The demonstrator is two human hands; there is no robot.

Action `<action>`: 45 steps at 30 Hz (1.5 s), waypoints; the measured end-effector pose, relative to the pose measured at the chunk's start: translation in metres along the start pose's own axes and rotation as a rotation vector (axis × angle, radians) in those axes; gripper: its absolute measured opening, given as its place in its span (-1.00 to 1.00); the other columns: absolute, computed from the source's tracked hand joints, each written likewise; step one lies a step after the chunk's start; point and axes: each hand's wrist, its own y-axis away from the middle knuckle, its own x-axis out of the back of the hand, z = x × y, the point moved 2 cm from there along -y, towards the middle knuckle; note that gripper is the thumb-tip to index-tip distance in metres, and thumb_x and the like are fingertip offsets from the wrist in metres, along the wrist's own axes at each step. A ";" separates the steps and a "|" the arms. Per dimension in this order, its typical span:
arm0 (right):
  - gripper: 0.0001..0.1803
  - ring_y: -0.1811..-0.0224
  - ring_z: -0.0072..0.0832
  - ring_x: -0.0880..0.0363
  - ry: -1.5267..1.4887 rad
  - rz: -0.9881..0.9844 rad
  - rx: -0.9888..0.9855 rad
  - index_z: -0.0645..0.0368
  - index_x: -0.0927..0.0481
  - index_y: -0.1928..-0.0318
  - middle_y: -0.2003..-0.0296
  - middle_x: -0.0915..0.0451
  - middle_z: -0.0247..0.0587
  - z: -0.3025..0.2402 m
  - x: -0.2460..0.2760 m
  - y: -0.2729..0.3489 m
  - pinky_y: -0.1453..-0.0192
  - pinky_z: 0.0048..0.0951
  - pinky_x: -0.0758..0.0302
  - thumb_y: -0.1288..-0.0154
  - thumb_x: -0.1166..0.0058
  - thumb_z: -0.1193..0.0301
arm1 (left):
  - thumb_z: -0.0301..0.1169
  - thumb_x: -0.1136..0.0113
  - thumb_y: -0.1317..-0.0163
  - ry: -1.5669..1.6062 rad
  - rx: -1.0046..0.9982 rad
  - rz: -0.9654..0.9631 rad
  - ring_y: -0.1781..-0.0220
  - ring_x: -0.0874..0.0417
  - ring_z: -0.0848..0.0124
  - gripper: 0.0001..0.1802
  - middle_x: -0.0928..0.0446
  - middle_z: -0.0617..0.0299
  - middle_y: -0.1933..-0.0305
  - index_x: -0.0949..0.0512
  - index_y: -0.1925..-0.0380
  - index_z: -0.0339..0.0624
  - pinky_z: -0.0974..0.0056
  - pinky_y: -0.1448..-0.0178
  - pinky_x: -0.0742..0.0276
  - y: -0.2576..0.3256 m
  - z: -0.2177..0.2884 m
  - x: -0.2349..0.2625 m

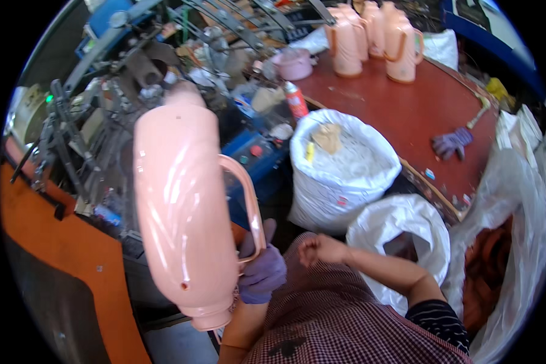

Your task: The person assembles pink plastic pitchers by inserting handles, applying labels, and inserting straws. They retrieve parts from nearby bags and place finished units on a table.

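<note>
A glossy pale pink plastic jug body (185, 200), shaped like a thermos-flask shell, is held up tilted on the left. Its narrow threaded neck points down and a small hole shows near that end. My left hand (262, 273), in a purple glove, is closed around the jug's looped handle. Over my lap, apart from the jug, my bare right hand (321, 250) has its fingers curled in, with nothing visible in them. Behind the jug's upper end stands metal machinery (142, 70), partly hidden by it.
On the red-brown table (370, 109) stand several pink jugs (401, 51); a purple glove (452, 144) lies there. A red spray can (295, 100) is near its left edge. White sacks (340, 176) stand before it. An orange panel (60, 261) is at left.
</note>
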 end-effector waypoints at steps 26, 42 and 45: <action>-0.58 0.00 -0.23 -0.65 1.773 0.939 0.582 0.24 -0.58 -0.11 -0.01 -0.64 -0.08 -0.156 0.342 -0.082 -0.08 -0.33 -0.53 -0.44 -0.05 0.19 | -0.16 0.22 -0.51 -0.153 -1.148 0.357 0.63 -0.35 0.54 -0.33 -0.36 0.28 0.43 0.07 -0.46 -0.29 0.40 0.54 -0.27 0.258 -0.113 0.032; -0.83 0.20 -0.66 -0.49 0.424 -0.343 -0.209 0.25 -0.46 0.13 0.25 -0.50 -0.33 0.103 -0.133 -0.229 0.07 -0.57 -0.46 -0.26 -0.07 0.59 | -0.14 0.38 -0.56 -0.158 -1.707 0.390 0.82 -0.28 0.64 -0.41 -0.32 0.36 0.69 0.02 -0.47 -0.18 0.48 0.74 -0.24 0.386 -0.177 -0.001; -0.81 0.23 -0.66 -0.46 0.469 -0.290 -0.390 0.23 -0.43 0.15 0.27 -0.49 -0.36 0.140 -0.148 -0.250 0.08 -0.58 -0.46 -0.22 -0.04 0.64 | -0.24 0.23 -0.52 -0.065 -1.812 0.175 0.79 -0.36 0.59 -0.42 -0.39 0.30 0.70 -0.01 -0.46 -0.18 0.44 0.71 -0.34 0.410 -0.140 0.012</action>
